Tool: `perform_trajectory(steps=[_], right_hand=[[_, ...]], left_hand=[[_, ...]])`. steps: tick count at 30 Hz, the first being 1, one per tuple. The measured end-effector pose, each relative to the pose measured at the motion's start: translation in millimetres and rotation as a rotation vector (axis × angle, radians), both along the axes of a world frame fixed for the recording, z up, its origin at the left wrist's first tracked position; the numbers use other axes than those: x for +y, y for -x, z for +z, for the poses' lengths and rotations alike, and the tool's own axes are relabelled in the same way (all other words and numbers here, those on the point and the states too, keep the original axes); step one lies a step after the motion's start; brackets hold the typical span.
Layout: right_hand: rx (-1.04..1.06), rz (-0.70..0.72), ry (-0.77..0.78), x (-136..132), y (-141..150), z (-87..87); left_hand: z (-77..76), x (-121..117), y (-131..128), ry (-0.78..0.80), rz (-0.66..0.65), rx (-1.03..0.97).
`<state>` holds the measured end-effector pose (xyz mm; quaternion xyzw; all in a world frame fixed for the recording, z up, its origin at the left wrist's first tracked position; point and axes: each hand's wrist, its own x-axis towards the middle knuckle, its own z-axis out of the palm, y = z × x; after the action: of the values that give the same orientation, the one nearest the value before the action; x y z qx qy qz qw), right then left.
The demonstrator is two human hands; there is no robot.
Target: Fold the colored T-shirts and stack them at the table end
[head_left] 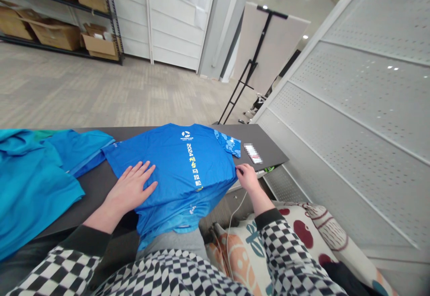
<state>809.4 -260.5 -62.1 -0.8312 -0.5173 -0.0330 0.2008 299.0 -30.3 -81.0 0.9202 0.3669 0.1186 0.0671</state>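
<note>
The blue T-shirt lies spread on the desk in the centre of the frame, its lower part hanging over the near edge toward you. Your left hand, left of centre, rests palm down on the shirt with fingers spread. Your right hand, right of centre, pinches the shirt's side edge, just below the patterned sleeve. Teal clothing is heaped at the left edge of the frame; a pixelated white item lies near that sleeve.

Blue shirt, "2024" printed, then "烟台马拉松"
</note>
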Motion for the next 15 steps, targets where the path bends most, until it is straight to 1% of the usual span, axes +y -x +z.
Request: perform_trajectory(steps=[4, 8, 13, 15], right_hand=[[0.017, -0.033, 0.023, 0.1, -4.3, 1.7], [0.081, -0.040, 0.025, 4.5, -3.0, 6.1], [0.331, -0.158, -0.070, 11.0, 3.5, 14.7], [0.393, -0.210, -0.088, 10.8, 4.7, 17.6]], left_hand=[[-1.2, 0.3, -0.3, 0.007, -0.003, -0.008], [-2.6, 0.8, -0.4, 0.009, 0.007, -0.006], [0.5, -0.6, -0.5, 0.021, 0.005, -0.016], [2.2, -1.4, -0.7, 0.025, 0.003, -0.022]])
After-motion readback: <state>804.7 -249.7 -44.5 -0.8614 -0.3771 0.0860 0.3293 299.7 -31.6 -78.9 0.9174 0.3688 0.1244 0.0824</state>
